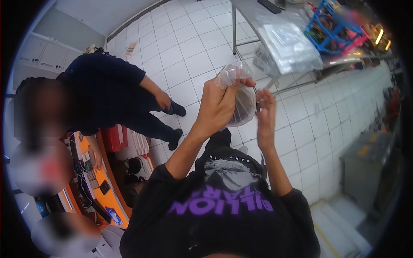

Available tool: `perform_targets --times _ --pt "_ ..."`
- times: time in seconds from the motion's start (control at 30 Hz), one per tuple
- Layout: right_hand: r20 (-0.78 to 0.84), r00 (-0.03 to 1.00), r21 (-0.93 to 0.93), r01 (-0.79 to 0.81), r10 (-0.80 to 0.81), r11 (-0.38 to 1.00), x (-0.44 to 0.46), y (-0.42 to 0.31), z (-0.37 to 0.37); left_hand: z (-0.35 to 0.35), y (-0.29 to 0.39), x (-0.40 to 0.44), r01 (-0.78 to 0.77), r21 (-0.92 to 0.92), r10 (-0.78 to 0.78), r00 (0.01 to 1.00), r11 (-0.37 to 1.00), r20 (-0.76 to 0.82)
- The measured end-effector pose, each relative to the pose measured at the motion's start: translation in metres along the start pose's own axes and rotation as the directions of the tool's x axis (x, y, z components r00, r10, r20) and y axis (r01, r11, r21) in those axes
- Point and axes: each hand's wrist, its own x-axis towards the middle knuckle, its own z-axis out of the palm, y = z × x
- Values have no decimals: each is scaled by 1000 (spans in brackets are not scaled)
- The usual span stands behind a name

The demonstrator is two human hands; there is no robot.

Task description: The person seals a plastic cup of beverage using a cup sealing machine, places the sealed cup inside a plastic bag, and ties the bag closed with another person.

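My left hand (219, 101) is closed on the gathered neck of a clear plastic bag, and its crumpled top sticks up above the fingers. The bag (244, 107) hangs below and beside that hand, rounded and full-looking. What is inside looks greyish and see-through, too unclear to name. To the right of the bag, my right hand (266, 107) is raised with its fingers apart and slightly blurred. It appears to hold nothing.
A person in dark clothes (107, 86) leans at the left by an orange desk (103, 193). A metal table (254, 21) at upper right bears plastic bags (290, 47) and a blue basket (322, 30). A grey cabinet (368, 163) stands at the right.
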Motion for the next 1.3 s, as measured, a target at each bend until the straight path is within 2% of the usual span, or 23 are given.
perform_targets --times 0.03,0.07,0.1,0.13,0.2,0.23,0.27,0.33,0.4,0.47,0.53,0.63,0.7,0.73,0.77,0.83,0.93,1.0,1.07,1.13,1.2,1.27,1.3 --pt "9 1000 -2 -10 10 1000 29 -15 1 -5 -7 25 5 -3 -5 999 1000 -32" --pt "170 962 -283 255 -213 925 58 -30 1 -6 -14 47 2 -5 -2 999 1000 -51" --pt "375 854 -493 513 -360 703 87 -34 4 -15 -23 70 79 -60 -81 997 995 -18" --pt "363 857 -504 511 -366 696 121 -28 5 -20 -33 98 74 -66 -74 997 995 0" --pt "267 914 -337 386 -306 859 187 -20 17 -36 -49 153 -231 -48 236 956 972 174" --pt "259 935 -327 320 -241 889 214 -28 25 -48 -55 181 -315 11 300 913 949 278" --pt "238 937 -346 327 -255 879 239 -23 27 -55 -60 207 -329 -12 317 900 944 297" --pt "389 906 -429 337 -165 838 287 -13 23 -61 -73 257 -376 -14 353 855 927 379" --pt "343 925 -446 315 -166 838 325 -16 27 -66 -95 312 -405 9 360 823 914 440" --pt "195 965 -437 245 -175 865 358 -2 29 -71 -112 362 -494 86 357 726 865 588" --pt "150 959 -433 281 -239 857 398 20 28 -74 -126 405 -469 89 312 705 879 637" --pt "-166 969 -280 134 -185 951 457 51 26 -71 -161 464 -416 59 280 703 907 654" --pt "-265 941 -236 147 -209 961 501 71 22 -67 -189 500 -270 2 225 807 963 546" --pt "-342 912 -187 171 -227 967 525 81 19 -65 -200 519 -275 0 228 798 961 558" --pt "-403 882 -158 197 -245 968 546 89 19 -64 -209 538 -183 6 151 831 983 536" --pt "-402 888 -136 181 -221 974 587 110 0 -61 -224 573 -20 70 -18 867 997 497" --pt "-465 873 -36 143 -143 989 646 138 -7 -59 -258 622 -32 192 -64 878 981 474" --pt "-505 857 -51 94 -106 994 666 144 -10 -58 -276 647 93 140 -146 884 986 445" --pt "-507 852 -61 112 -127 992 689 156 -23 -57 -302 671 20 132 -82 873 991 481" --pt "-575 799 -96 147 -175 984 698 164 -31 -55 -321 689 42 117 -95 861 992 500" --pt "-622 773 -55 115 -124 992 701 161 -40 -56 -332 705 59 82 -94 839 995 536" --pt "-636 770 26 80 -45 996 699 160 -41 -61 -338 718 23 148 -110 785 989 609" --pt "-659 751 27 67 -33 997 696 157 -47 -63 -347 724 24 97 -82 752 995 654"
